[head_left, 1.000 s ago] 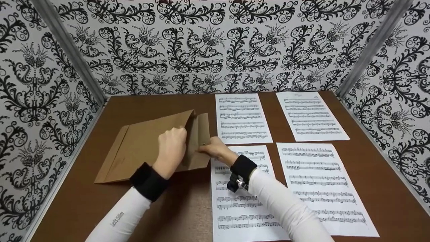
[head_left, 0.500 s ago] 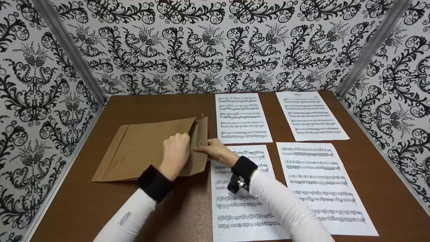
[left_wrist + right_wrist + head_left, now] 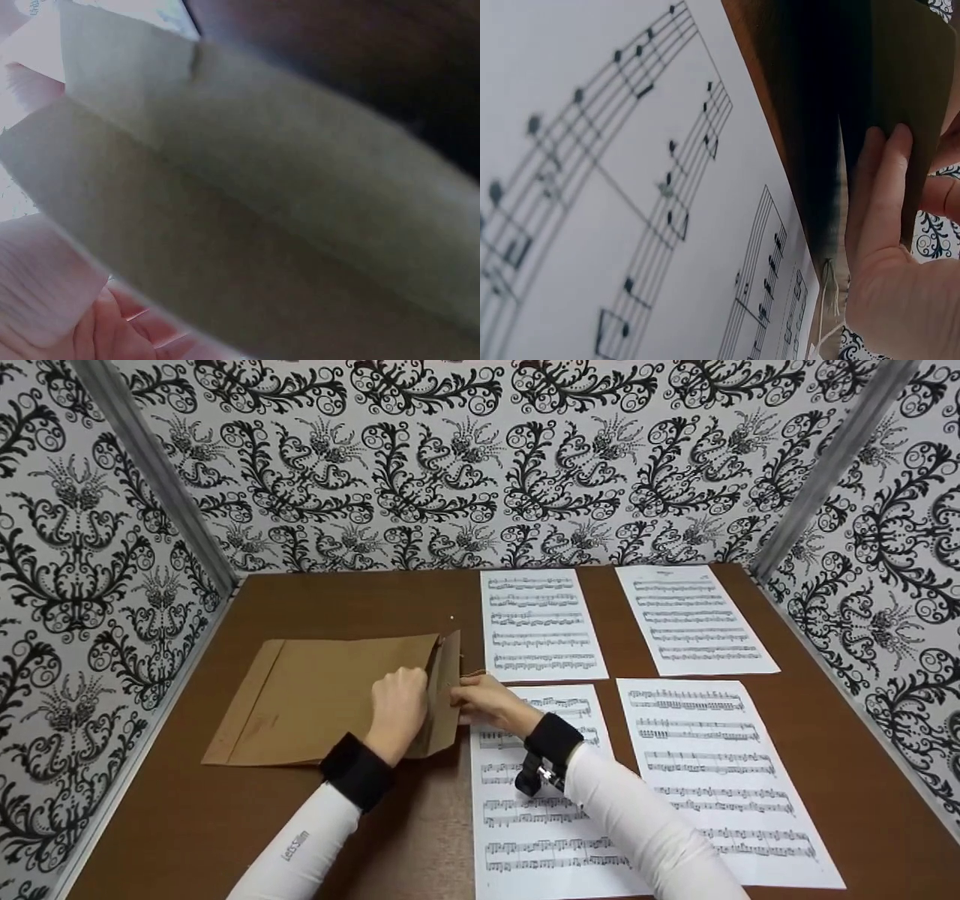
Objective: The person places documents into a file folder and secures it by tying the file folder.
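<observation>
Brown envelope (image 3: 315, 697): laid on worktop (image 3: 352, 596), left of four music sheets (image 3: 540, 619) | left hand (image 3: 400, 701): envelope gripped at its parted mouth by curled fingers, tips hidden | right hand (image 3: 487, 701): envelope's flap (image 3: 445, 724) pinched by fingers | near left sheet (image 3: 536, 840): partly overlapped by right sleeve (image 3: 637, 817).

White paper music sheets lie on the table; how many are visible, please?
4: back-left white paper music sheet, back-right sheet, partly covered front-left sheet and front-right sheet. Others could hide underneath.
</observation>
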A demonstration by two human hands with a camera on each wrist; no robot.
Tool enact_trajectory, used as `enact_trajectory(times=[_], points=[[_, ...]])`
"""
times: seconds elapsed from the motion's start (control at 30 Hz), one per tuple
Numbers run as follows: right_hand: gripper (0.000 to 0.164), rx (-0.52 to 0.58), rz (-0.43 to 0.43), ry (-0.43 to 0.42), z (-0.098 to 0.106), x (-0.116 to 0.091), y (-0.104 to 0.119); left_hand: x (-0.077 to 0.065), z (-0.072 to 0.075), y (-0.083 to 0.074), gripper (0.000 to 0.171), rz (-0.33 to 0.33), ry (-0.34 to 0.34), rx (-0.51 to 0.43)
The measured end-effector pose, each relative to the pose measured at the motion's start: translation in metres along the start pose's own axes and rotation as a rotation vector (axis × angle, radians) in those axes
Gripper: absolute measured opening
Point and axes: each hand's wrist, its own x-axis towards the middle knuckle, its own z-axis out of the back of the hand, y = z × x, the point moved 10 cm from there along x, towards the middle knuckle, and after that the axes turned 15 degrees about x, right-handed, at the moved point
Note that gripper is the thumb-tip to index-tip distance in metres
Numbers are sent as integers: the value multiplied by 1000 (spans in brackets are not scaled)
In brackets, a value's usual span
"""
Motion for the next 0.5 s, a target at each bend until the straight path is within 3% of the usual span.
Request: enact_trajectory(times=[0.13, 0.27, 0.37, 0.5], points=[[12, -10, -6, -23, 4, 2, -2, 0, -6, 0, 58, 8, 13, -9], [36, -26, 7, -32, 7, 4, -3, 1, -14, -1, 55, 13, 19, 10], [45, -41, 27, -17, 8, 5, -3, 0, -22, -1, 43, 18, 29, 19], [44, -42, 55, 26, 5, 4, -1, -2, -29, -1, 27, 20, 22, 5]])
